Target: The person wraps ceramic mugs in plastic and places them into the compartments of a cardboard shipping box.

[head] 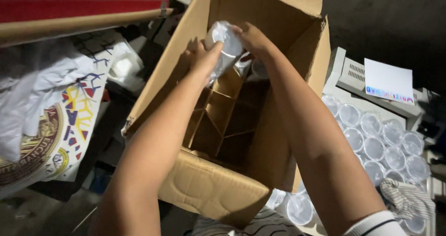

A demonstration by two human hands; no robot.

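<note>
Dim storeroom clutter surrounds your cardboard box [211,189]. Both hands, left hand [200,59] and right hand [253,38], clamp a plastic-wrapped cup [226,43] above the dividers [218,113], upright to fit a cell; more cups [381,145] wait beside.

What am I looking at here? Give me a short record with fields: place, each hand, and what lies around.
container: open cardboard box with cardboard dividers inside
left hand: holds the wrapped glass from the left side, above the box
right hand: grips the same wrapped glass from the right
wrapping: thin clear plastic, crinkled
right of box: rows of clear glasses standing close together
beyond them: white sheet of paper
left of box: printed cloth, crumpled
lighting: dim
</note>
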